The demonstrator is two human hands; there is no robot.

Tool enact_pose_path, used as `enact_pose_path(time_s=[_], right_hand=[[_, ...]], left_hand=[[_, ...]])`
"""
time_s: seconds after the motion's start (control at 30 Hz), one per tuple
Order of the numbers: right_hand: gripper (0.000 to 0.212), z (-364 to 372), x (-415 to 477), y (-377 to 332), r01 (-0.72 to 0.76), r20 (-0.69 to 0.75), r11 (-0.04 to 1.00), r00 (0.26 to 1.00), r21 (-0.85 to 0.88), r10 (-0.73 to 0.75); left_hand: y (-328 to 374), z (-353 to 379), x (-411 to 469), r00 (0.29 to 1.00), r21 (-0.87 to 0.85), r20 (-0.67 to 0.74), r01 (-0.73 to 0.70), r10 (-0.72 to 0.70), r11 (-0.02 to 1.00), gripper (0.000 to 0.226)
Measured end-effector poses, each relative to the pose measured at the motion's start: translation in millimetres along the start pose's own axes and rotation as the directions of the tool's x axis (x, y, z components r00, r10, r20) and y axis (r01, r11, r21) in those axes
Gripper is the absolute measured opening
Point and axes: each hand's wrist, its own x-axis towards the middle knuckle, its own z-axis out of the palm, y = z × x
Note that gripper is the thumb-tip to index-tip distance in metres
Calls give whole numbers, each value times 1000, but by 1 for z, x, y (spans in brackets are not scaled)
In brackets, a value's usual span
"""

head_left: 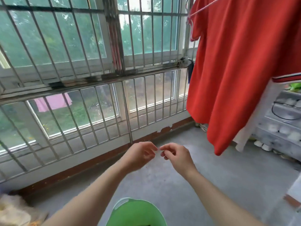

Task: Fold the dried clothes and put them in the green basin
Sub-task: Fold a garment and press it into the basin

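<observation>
View from a head-worn camera looking forward and down on a balcony with a grey concrete floor (187, 190). Two bare forearms reach out from the bottom of the picture.

The left hand (140, 154) and the right hand (177, 156) meet in the middle of the view, above the floor. Their fingertips are almost touching. The fingers of both hands are loosely curled, and nothing can be seen in either hand. The edges of the hands are slightly blurred.

A large red shirt (236, 62) hangs at the upper right on a pale hanger (200, 11). The shirt has dark and white striped trim at one hem, and its lowest corner hangs to the right of the hands and just above them, apart from them.

The green basin (140, 209) sits on the floor at the bottom centre, between the forearms and close to the person. Only its far rim and part of the inside are in view.

A wide window with metal bars (81, 46) fills the left and centre. Through the glass there are green trees and a pink cloth (53, 101) hanging outside.

At the right edge, behind the shirt, stands a grey shelf unit (283, 121) with white shoes (263, 145) on the floor at its foot. A pale, blurred heap (13, 211) lies at the bottom left corner.
</observation>
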Motion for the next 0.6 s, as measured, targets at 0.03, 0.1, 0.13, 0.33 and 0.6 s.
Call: enact_pose_path(time_s=[0.03,0.1,0.13,0.33,0.6], right_hand=[[32,-7,3,-9,27,-19,1000,999,-6,-28],[27,-32,10,-33,81,-76,996,994,-23,-82],[25,-43,15,-45,103,-88,994,990,-34,-106],[20,-117,28,-119,270,-268,932,905,-241,-331],[25,-216,33,-206,281,-455,673,557,-684,-695]], left_hand=[[9,-9,3,999,-6,-13,-38,38,999,19],[37,-32,12,992,21,-22,-127,127,992,20],[49,-42,15,988,38,-11,-155,155,987,21],[112,-89,35,965,50,-45,-254,257,966,24],[212,-127,70,891,2,-214,-410,400,912,26]])
